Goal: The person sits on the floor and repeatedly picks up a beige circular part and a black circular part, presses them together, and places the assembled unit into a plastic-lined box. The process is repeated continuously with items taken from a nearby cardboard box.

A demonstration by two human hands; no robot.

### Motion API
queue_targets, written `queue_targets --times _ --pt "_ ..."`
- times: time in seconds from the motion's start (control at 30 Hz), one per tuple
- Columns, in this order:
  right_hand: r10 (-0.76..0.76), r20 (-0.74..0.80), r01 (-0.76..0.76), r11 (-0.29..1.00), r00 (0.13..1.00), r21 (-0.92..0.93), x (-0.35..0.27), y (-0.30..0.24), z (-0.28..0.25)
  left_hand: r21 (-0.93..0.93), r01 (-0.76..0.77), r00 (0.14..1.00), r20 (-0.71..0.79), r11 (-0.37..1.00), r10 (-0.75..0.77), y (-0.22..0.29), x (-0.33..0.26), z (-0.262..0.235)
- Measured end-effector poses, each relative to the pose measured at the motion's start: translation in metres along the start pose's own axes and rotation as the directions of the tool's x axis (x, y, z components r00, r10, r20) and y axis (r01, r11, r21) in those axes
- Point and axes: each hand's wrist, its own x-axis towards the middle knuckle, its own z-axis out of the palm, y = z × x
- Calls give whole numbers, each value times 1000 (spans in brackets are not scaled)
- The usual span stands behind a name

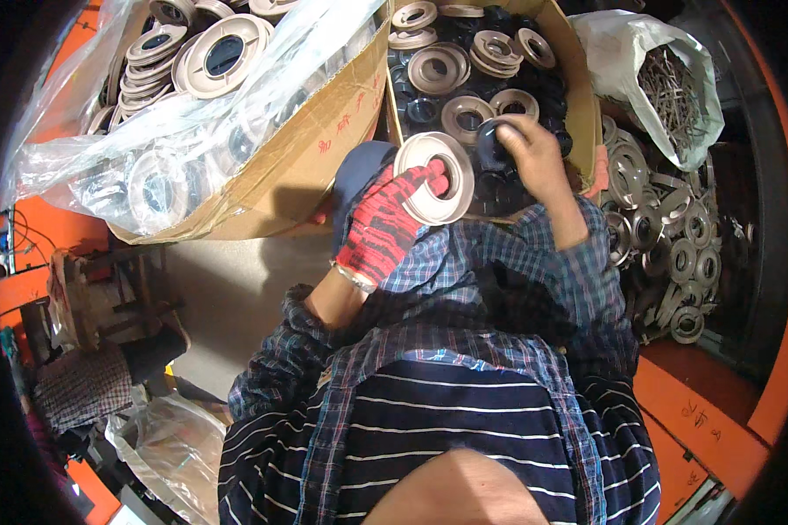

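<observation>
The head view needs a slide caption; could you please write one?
Gloved left hand holds a beige ring; bare right hand grasps a dark round part at a box.

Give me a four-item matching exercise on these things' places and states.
1. Left hand
2. Right hand
3. White plastic sack
4. Clear plastic film

A. Holds thin greyish strips
B. Over the tan cardboard box, left
C. Bare, on a dark round plastic part
D. Gloved in red and black, holding a beige plastic ring

Pairs: 1-D; 2-C; 3-A; 4-B
</observation>
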Motion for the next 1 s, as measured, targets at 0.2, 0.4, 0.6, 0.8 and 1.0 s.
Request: queue_targets --times 0.2,0.4,0.6,0.8,1.0 --pt "-143 29 144 931 989 -335 -53 -80 42 857 -493 853 441 150 281 2 -12 8" --pt "-92 281 218 861 955 -459 -75 -117 21 662 -108 994 45 741 104 20 -24 25" --pt "-278 97 294 908 956 -298 -85 -88 27 603 -126 992 73 788 103 25 -33 47" --pt "521 135 -436 516 843 737 -78 -88 55 851 -515 823 455 108 340 9 -41 60" --pt "286 146 -299 951 947 77 -84 -90 23 541 -191 976 21 819 215 23 -41 51"
